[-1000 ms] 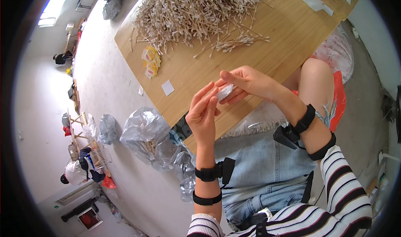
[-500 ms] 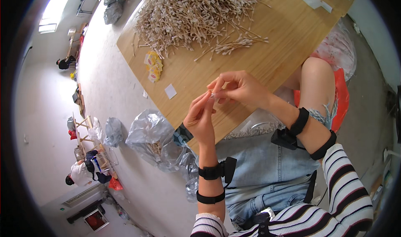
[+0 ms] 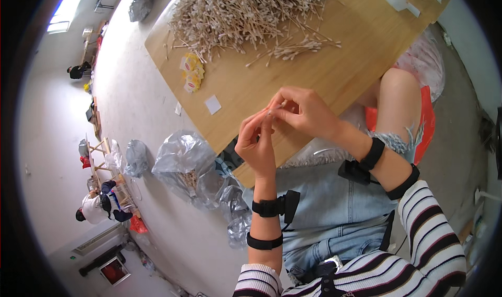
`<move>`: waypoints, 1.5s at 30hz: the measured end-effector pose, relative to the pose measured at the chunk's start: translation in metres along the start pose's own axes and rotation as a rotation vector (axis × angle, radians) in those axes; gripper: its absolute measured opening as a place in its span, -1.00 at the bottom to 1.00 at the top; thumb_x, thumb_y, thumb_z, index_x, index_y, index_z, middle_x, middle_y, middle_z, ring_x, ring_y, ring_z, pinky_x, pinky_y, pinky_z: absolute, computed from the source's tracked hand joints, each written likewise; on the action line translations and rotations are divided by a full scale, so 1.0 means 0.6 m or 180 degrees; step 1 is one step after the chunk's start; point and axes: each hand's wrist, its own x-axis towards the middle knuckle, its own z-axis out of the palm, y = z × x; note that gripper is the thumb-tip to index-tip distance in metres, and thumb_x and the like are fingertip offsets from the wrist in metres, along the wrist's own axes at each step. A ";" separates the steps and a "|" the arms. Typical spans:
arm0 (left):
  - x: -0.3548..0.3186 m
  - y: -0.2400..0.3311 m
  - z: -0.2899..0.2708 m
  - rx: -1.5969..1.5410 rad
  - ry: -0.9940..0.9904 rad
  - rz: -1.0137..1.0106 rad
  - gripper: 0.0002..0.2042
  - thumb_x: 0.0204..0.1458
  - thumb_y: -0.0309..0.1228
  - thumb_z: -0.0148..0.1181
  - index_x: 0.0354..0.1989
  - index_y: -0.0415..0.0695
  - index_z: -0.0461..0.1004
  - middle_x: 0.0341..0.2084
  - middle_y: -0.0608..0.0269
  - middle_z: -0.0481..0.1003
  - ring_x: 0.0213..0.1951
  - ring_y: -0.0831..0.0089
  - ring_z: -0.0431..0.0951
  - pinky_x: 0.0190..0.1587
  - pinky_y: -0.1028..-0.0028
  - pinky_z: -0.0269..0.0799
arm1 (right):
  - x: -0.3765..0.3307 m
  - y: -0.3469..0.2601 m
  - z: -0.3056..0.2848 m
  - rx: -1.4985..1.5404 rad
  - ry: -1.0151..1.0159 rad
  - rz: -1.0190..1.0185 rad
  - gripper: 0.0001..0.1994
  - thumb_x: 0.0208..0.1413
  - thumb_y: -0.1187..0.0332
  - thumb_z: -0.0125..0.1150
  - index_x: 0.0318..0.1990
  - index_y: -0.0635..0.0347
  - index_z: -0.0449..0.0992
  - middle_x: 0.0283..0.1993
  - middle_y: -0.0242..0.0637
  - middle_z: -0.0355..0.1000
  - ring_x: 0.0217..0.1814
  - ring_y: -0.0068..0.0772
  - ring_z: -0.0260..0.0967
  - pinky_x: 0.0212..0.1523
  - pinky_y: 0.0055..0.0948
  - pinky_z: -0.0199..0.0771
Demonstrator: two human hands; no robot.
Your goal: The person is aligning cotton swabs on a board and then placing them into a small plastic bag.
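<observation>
Both hands meet over the near edge of the wooden table (image 3: 334, 82), fingertips pinched together on something small and pale — most likely a little clear packet (image 3: 273, 110) or a few cotton swabs, too small to tell. The left hand (image 3: 256, 142) stands upright with its fingers closed on it from below; the right hand (image 3: 303, 111) curls over from above, thumb and forefinger nipped shut. Since the item sits right at the table's edge, a loose pinch could drop it to the floor beside the crumpled plastic bags (image 3: 180, 166). The heap of swabs (image 3: 246, 12) lies well apart (as does a smaller bundle (image 3: 295, 48)). Compared with a second ago, the hands have drawn closer together — the left one has turned more upright.
</observation>
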 end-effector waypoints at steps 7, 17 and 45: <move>-0.001 -0.012 -0.003 -0.1272 0.0108 -0.0907 -0.64 0.11 -0.53 0.25 0.11 -0.27 0.46 -0.36 0.31 0.56 -0.47 0.70 0.42 -0.45 0.69 0.30 | 0.002 -0.010 0.007 0.0735 0.0093 0.0418 -0.83 0.07 0.44 0.27 -0.30 0.36 0.45 -0.32 -0.23 0.47 -0.31 -0.48 0.50 -0.30 -0.49 0.55; -0.003 -0.035 -0.019 -0.1699 -0.0161 -0.1098 -0.69 0.17 -0.55 0.13 0.09 -0.34 0.44 -0.20 0.16 0.57 -0.36 0.58 0.50 -0.30 0.61 0.43 | 0.013 0.008 -0.009 0.1216 -0.0293 0.0655 -0.83 0.08 0.39 0.31 -0.24 0.28 0.49 -0.25 -0.32 0.47 -0.21 -0.59 0.44 -0.28 -0.56 0.51; 0.009 0.068 -0.015 0.1876 -0.0034 0.1700 -0.85 -0.24 -0.62 0.36 -0.47 -0.13 0.57 -0.30 0.33 0.61 -0.02 0.19 0.47 0.06 0.28 0.35 | -0.014 -0.025 -0.011 0.0874 -0.0308 -0.0044 -0.96 0.13 0.48 0.29 -0.31 0.20 0.54 -0.25 -0.44 0.43 -0.38 -0.68 0.41 -0.45 -0.70 0.35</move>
